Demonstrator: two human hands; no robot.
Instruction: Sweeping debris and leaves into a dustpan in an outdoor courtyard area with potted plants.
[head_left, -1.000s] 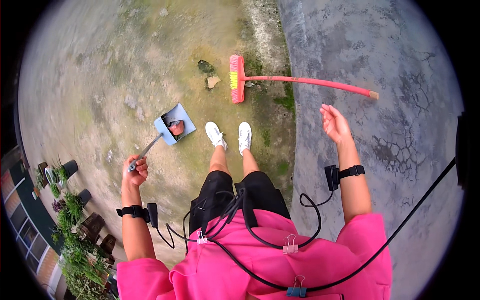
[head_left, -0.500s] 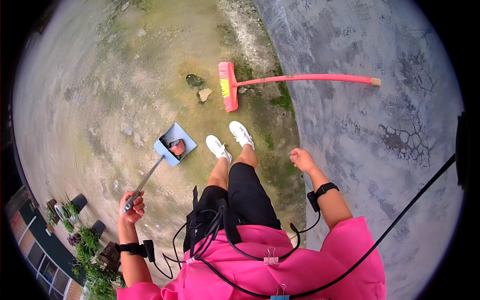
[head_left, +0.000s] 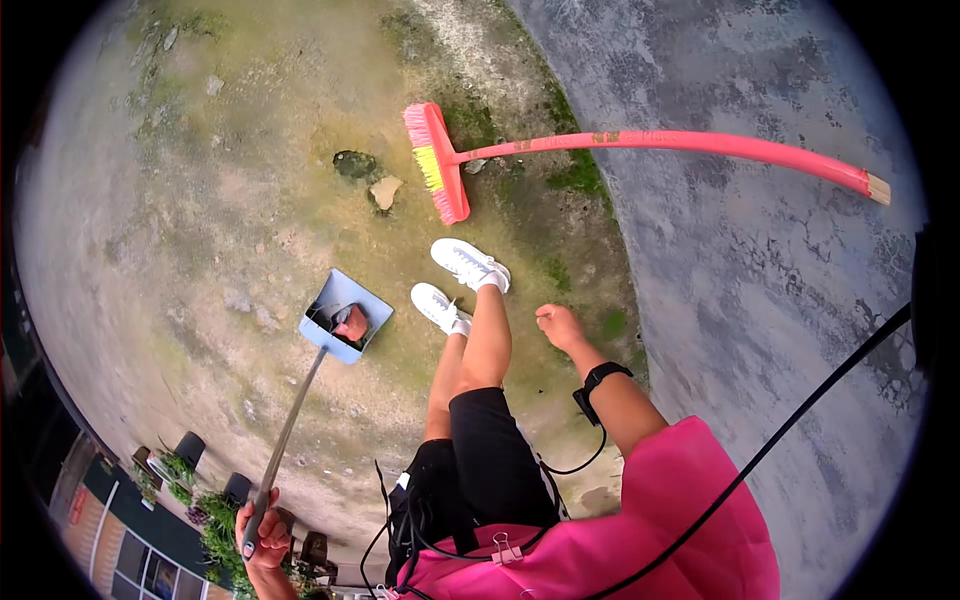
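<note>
Blue-grey, probably moulded plastic, the long-handled dustpan (head_left: 372, 308) lies out ahead of the left hand (head_left: 264, 532), to the left of the white lace-up shoes (head_left: 462, 262). From above it cannot be told whether its underside touches the concrete ground (head_left: 210, 330). The left fingers wrap the grey handle (head_left: 292, 430) near its upper end; the right hand (head_left: 561, 326) hangs well apart from it, its fingers loosely curled, with nothing seen in it and the palm hidden. Within the pan are a reddish chunk (head_left: 351, 323), perhaps brick or stone, and darker debris beside it.

Handling, as judged from appearance: the pan is likely light and stiff, the chunk its heaviest part, so that weight sits at the far end of a long lever and may turn the wrist. The handle looks smooth and could twist in a slack grip; its end suits one hand, while a second hold lower on the shaft would steady the pan. The thin front lip is probably the part likeliest to crack. Beyond lies a red push broom (head_left: 452, 190) with pink and yellow bristles, its rigid-looking shaft offering a grip toward the pale end.
</note>
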